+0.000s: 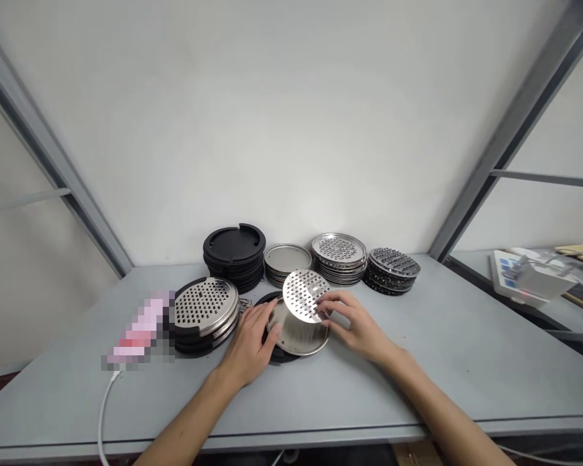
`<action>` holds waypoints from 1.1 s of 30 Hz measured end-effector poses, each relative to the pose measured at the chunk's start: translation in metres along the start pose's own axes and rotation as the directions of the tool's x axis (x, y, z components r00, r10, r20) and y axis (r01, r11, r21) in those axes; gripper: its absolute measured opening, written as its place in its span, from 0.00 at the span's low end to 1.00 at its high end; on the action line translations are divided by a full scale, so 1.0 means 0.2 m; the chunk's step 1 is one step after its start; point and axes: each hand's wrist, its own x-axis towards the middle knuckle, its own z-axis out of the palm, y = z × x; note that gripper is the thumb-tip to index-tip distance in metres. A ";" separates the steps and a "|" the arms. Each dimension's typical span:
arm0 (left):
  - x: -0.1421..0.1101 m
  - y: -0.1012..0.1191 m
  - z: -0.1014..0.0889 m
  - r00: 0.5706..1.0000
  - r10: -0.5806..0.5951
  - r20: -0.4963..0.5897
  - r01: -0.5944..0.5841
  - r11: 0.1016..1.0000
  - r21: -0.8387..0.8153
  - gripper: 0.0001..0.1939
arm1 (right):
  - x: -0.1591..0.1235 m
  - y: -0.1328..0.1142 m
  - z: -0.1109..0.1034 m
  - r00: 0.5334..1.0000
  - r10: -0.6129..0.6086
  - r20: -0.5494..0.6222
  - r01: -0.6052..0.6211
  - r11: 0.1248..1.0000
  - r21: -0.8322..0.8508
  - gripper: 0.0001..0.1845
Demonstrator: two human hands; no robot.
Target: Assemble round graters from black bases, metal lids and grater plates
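Note:
My left hand (250, 343) rests with fingers spread on the left edge of a round steel pan (298, 333), which sits on a black round base (276, 355) on the grey table (418, 362). My right hand (354, 323) grips the right edge of a perforated steel disc (305, 294), held tilted above the pan.
A stack of black rings (234, 254), a pile of plain steel discs (286, 261), a pile of perforated discs (339, 254) and a dark grater-disc pile (393, 266) line the wall. A perforated-disc stack (205, 310) stands at left, beside a blurred object with a white cable (104, 404).

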 end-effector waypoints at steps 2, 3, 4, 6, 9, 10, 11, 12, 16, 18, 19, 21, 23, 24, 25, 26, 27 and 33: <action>0.00 -0.01 0.01 1.000 -0.006 0.003 0.006 1.000 0.007 0.23 | -0.02 0.03 0.00 0.993 0.056 -0.107 -0.055 0.998 0.005 0.10; 0.00 -0.01 0.01 1.000 -0.006 0.003 0.006 1.000 0.009 0.23 | -0.02 0.04 0.00 0.986 0.077 -0.148 -0.077 0.997 0.006 0.10; -0.01 -0.01 0.02 1.000 -0.005 0.001 0.005 1.000 0.010 0.23 | -0.03 0.05 0.00 0.981 0.088 -0.173 -0.088 0.996 0.008 0.11; -0.01 -0.01 0.02 1.000 -0.001 -0.007 0.001 1.000 0.011 0.25 | -0.05 0.05 0.00 0.985 0.070 -0.161 -0.070 0.998 0.007 0.11; -0.01 -0.01 0.02 1.000 0.000 -0.005 0.000 1.000 0.015 0.29 | -0.08 0.02 0.00 0.999 0.012 -0.046 -0.012 1.000 0.013 0.11; -0.01 -0.01 0.02 1.000 0.001 0.004 -0.001 1.000 0.017 0.29 | -0.09 0.01 0.00 1.000 0.007 -0.008 -0.007 1.000 0.020 0.11; -0.01 -0.01 0.02 1.000 0.004 0.014 -0.005 1.000 0.021 0.30 | -0.09 -0.01 0.00 1.000 0.010 0.024 -0.011 1.000 0.029 0.12; -0.01 -0.01 0.02 1.000 0.009 0.021 -0.010 1.000 0.025 0.30 | -0.09 -0.02 0.00 0.998 0.020 0.052 -0.022 0.999 0.040 0.12; -0.01 0.00 0.01 0.998 0.036 0.048 -0.039 0.998 0.058 0.24 | -0.09 -0.05 -0.01 0.982 0.060 0.177 -0.076 0.993 0.088 0.10; -0.01 0.00 0.00 0.998 0.039 0.053 -0.043 0.996 0.080 0.20 | -0.09 -0.06 -0.01 0.971 0.074 0.226 -0.101 0.989 0.110 0.10; -0.01 0.00 0.00 0.998 0.037 0.053 -0.042 0.995 0.089 0.18 | -0.09 -0.06 0.00 0.967 0.079 0.241 -0.110 0.987 0.120 0.10; -0.01 0.00 0.01 0.998 0.028 0.052 -0.033 0.995 0.096 0.16 | -0.09 -0.07 0.00 0.966 0.075 0.248 -0.111 0.985 0.133 0.11; -0.01 0.00 0.01 0.999 0.025 0.045 -0.029 0.995 0.091 0.16 | -0.08 -0.07 0.01 0.968 0.059 0.245 -0.094 0.986 0.137 0.12; -0.01 0.00 0.01 0.999 0.027 0.038 -0.030 0.996 0.087 0.16 | -0.08 -0.07 0.01 0.969 0.048 0.243 -0.084 0.987 0.137 0.12; -0.01 0.00 0.02 0.999 0.031 0.030 -0.033 0.996 0.084 0.16 | -0.08 -0.07 0.02 0.969 0.037 0.243 -0.072 0.988 0.137 0.13; -0.01 -0.01 0.02 0.999 0.035 0.024 -0.037 0.996 0.083 0.16 | -0.08 -0.07 0.02 0.969 0.027 0.244 -0.063 0.989 0.137 0.14; -0.01 -0.01 0.02 0.999 0.037 0.021 -0.039 0.996 0.083 0.16 | -0.08 -0.07 0.02 0.969 0.020 0.247 -0.055 0.989 0.136 0.15; -0.01 -0.02 0.03 0.999 0.032 -0.005 -0.032 0.996 0.085 0.17 | -0.09 -0.05 0.04 0.973 0.059 0.222 -0.070 0.996 0.046 0.17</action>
